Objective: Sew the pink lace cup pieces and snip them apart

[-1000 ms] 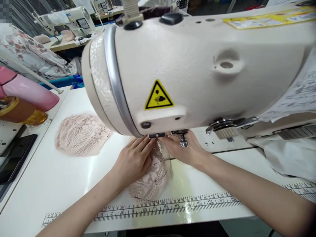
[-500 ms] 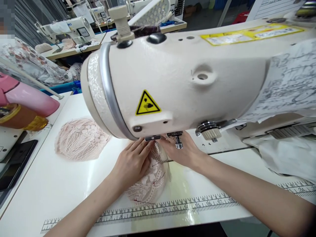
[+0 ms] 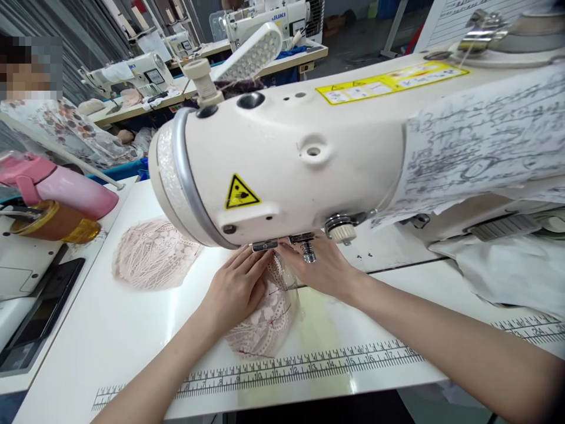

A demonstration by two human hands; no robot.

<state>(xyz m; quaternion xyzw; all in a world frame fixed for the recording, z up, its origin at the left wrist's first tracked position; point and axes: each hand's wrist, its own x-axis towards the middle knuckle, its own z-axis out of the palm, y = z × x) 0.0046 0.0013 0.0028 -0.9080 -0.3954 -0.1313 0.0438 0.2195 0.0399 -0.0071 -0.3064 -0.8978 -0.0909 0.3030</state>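
Note:
A pale pink lace piece (image 3: 262, 327), cup-shaped, with dark red stitch lines, lies under the head of a cream sewing machine (image 3: 282, 159). My left hand (image 3: 236, 285) presses on its left side, fingers together and thumb tucked in along the lace. On the other side, my right hand (image 3: 320, 265) closes on the upper edge of the lace, its fingers partly behind the machine head. The needle and presser foot are hidden. A second lace piece (image 3: 154, 256) rests flat on the white table (image 3: 132, 335) to the left.
At left are a pink bottle (image 3: 75, 188), an amber container (image 3: 57, 221) and a black phone (image 3: 44, 312). A printed ruler (image 3: 309, 371) runs along the table's front edge. White fabric (image 3: 498, 265) lies at right. A person in a floral top (image 3: 66, 129) sits beyond, near other sewing machines (image 3: 128, 73).
The camera view has shifted, so the machine appears further left and more of the left side shows. Both hands stay on the lace piece, almost unmoved.

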